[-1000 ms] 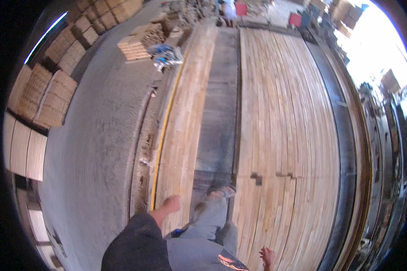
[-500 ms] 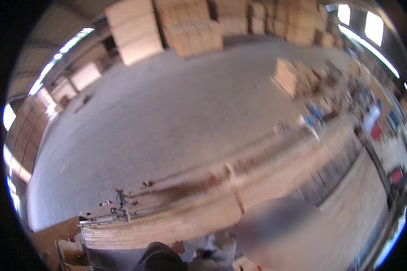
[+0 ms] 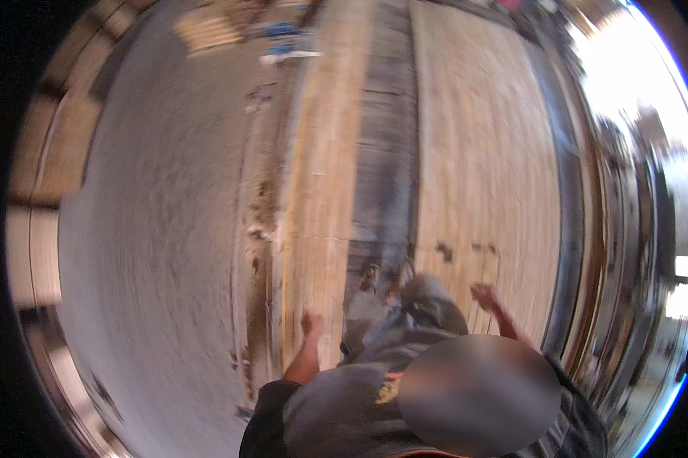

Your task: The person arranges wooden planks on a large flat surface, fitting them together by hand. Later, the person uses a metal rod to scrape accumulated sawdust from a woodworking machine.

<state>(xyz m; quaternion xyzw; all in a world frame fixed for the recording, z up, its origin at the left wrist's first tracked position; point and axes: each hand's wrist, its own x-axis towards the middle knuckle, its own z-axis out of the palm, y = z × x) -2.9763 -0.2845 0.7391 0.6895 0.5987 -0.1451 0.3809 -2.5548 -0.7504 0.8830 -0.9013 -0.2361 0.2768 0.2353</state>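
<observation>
Two bare hands, left (image 3: pixel 312 322) and right (image 3: pixel 484 294), both empty. Two wide runs of pale boards (image 3: pixel 321 191) (image 3: pixel 481 153). One grey concrete floor (image 3: pixel 153 229).

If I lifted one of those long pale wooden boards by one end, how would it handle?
The long pale wooden boards run far down the floor, so one would probably feel heavy and droop or swing at the far end. Flat faces suggest sliding, not rolling. Both hands hang empty.
</observation>
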